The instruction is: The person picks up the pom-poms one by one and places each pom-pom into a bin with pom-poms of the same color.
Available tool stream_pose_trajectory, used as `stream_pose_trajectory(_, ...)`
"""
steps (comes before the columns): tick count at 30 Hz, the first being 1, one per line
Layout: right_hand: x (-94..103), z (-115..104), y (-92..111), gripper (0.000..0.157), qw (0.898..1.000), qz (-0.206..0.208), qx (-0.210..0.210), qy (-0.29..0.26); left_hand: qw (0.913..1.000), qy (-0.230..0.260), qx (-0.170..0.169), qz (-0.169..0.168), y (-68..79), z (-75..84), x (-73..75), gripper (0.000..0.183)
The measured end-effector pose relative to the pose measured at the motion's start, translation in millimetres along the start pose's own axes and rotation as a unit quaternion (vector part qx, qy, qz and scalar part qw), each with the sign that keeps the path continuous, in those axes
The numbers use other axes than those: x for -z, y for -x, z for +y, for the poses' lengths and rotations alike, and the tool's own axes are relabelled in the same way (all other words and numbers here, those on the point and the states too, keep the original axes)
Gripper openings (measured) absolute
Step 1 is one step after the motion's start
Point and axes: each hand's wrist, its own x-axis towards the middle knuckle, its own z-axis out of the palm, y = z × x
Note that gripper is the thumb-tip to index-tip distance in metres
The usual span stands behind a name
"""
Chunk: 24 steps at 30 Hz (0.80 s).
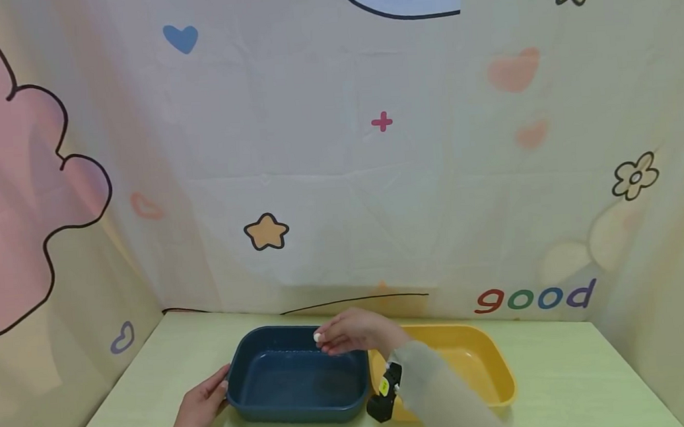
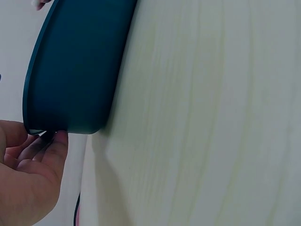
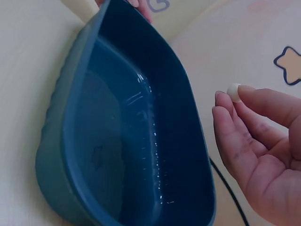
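Note:
A dark blue rectangular basin (image 1: 298, 375) stands on the table, with bright glints along its inner wall and floor. At its left end, my left hand (image 1: 197, 403) grips the rim between thumb and fingers. My right hand (image 1: 353, 332) is raised over the far right part of the basin. Between its thumb and fingertips it pinches a small white round piece (image 3: 233, 92), whose kind the frames do not show. A black wrist camera (image 1: 386, 395) sits on the right wrist, below a light sleeve.
A yellow basin (image 1: 496, 368) stands directly right of the blue one, partly behind the right forearm. The pale green table (image 1: 580, 388) extends to both sides. A cloth backdrop (image 1: 327, 175) with printed stars and hearts rises behind, and a thin black line (image 3: 230, 188) runs near the table's back edge.

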Motion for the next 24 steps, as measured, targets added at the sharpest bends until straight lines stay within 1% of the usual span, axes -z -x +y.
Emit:
stream_pose_trajectory(7, -0.9, 6, -15, 0.025, 0.999, 0.02, -0.023, -0.02, 1.0, 0.003, -0.001, -0.002, 0.3, 0.7, -0.2, 0.045)
stream_pose_trajectory(13, -3.7, 16, -27, 0.018, 0.997, 0.042, -0.048, -0.042, 1.0, 0.004, 0.007, -0.001, -2.1, -0.3, -1.3, 0.045)
stream_pose_trajectory(19, -7.5, 27, -35, 0.014, 0.991, 0.069, -0.078, -0.089, 0.9999, 0.004, 0.009, -0.002, -2.5, 0.1, -1.4, 0.045)
stream_pose_trajectory(24, -13.4, 37, -40, 0.014, 0.982, 0.069, -0.108, -0.141, 1.0, 0.001, 0.008, -0.002, -2.2, -0.6, -0.9, 0.045)
